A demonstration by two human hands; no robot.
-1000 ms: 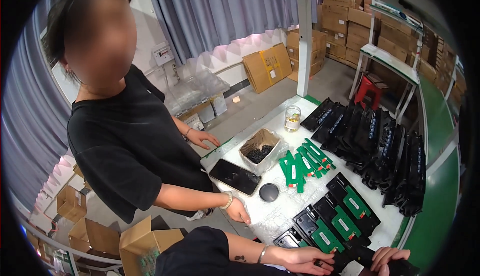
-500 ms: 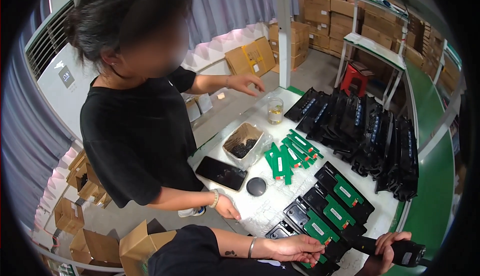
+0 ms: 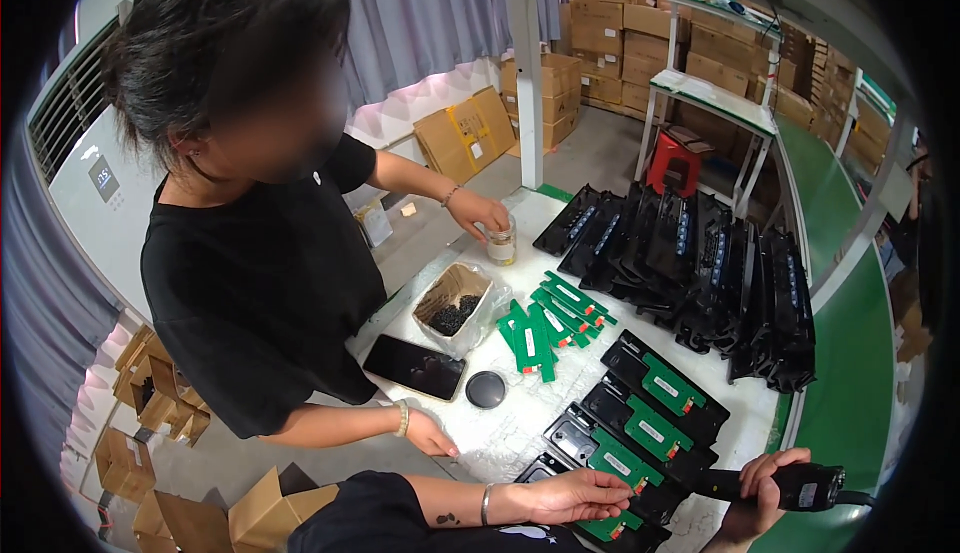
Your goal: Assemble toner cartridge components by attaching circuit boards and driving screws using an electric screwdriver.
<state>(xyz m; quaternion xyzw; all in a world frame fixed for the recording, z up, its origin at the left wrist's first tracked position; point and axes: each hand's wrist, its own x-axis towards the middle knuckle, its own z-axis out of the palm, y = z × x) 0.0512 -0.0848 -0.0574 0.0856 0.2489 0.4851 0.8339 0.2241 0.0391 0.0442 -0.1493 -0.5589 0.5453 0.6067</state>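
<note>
My right hand is wrapped around a black electric screwdriver with a cord. Its tip end points left, toward the row of black plastic housings with green circuit boards laid in them. My left hand hovers over the nearer housings, thumb and fingertips pinched together beside a board's edge. Whatever lies in the pinch is too small to make out. A label strip shows on each board, and red-white connectors sit at their ends.
Opposite, a co-worker's hand reaches the glass jar. A carton of small black parts, a phone, a round black lid and loose green boards lie on the table. Stacked black housings fill the far right.
The co-worker's far hand has come down onto the glass jar. The whole view has shifted, so things sit further left. My hands keep their places over the housings.
</note>
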